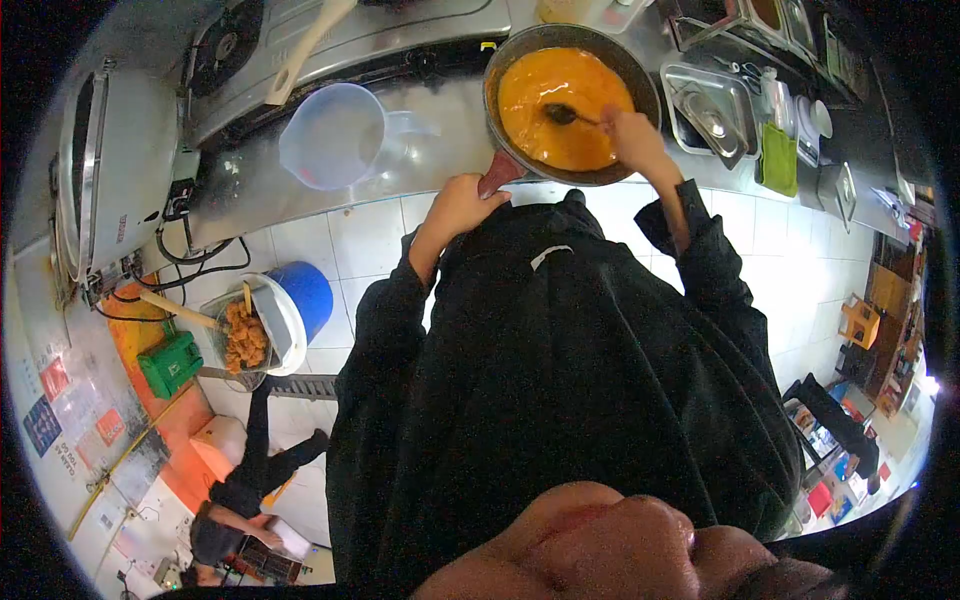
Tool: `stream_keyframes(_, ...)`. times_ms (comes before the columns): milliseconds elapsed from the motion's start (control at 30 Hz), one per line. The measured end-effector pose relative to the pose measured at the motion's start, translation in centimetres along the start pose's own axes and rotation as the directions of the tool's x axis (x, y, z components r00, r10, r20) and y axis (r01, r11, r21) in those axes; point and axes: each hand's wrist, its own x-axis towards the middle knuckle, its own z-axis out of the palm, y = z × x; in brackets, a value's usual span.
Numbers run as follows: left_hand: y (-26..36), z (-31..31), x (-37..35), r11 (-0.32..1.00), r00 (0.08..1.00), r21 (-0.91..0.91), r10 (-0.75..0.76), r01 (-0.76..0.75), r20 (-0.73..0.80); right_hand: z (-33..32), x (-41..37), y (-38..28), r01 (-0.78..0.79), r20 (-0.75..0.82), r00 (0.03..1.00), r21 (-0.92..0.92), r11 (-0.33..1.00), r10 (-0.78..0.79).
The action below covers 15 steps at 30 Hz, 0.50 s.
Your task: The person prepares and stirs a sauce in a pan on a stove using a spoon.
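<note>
1. While my left hand [468,208] is closed on the reddish-brown handle [503,172] of the pan [648,88], my right hand [636,143] grips a dark spoon [562,114] over its far side; my two hands are apart.
2. The pan sits at the front edge of the steel worktop [440,162], its handle angled out toward me over that edge.
3. Smooth orange sauce [530,85] covers most of the pan's floor, and the spoon's bowl rests in it near the middle. I can read no brand on pan or spoon.
4. Left of the pan, near the same front edge, stands a clear plastic jug [333,135], its handle pointing at the pan; a small red mark on it is too faint to read.
5. Behind the jug, a wooden spatula [300,65] lies across the stove [400,32]; its faint markings are illegible.
6. Right of the pan, a metal tray [680,72] holds metalware, and a green cloth [777,160] hangs at the worktop's front edge.
7. Past the worktop's left end, the steel appliance [130,150] bears small sideways lettering that I can't make out.
8. Lower left, a wall notice [68,465] reads "CLEAN AS YOU GO"; nearby posters are too blurred to read.
</note>
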Motion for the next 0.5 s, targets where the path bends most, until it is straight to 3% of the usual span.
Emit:
stream_keyframes(33, -0.2, 0.2, 0.1, 1.0, 0.999, 0.0, 0.021, -0.021, -0.03, -0.2, -0.1, 0.7, -0.111, -0.066, 0.992, -0.074, 0.991, 0.106)
stream_keyframes(167, -0.4, 0.3, 0.2, 0.997, 0.997, -0.037, 0.069, -0.071, -0.041, 0.3, -0.7, 2.6, -0.155, -0.046, 0.987, -0.122, 0.98, 0.151)
stream_keyframes(233, 0.1, -0.2, 0.0, 0.999, 0.997, -0.033, -0.029, 0.031, 0.071, 0.6, -1.9, 1.5, -0.178, -0.043, 0.984, -0.083, 0.98, 0.175)
stream_keyframes(433, -1.1, 0.9, 0.3, 0.996, 0.995, -0.012, 0.088, -0.089, -0.056, 4.1, -3.1, -1.2, -0.134, 0.048, 0.989, -0.089, 0.987, 0.139)
stream_keyframes(500, -0.9, 0.7, 0.1, 0.993, 0.989, -0.011, 0.115, -0.117, -0.088, 5.5, -2.9, -2.4, -0.088, 0.037, 0.996, 0.071, 0.994, 0.085)
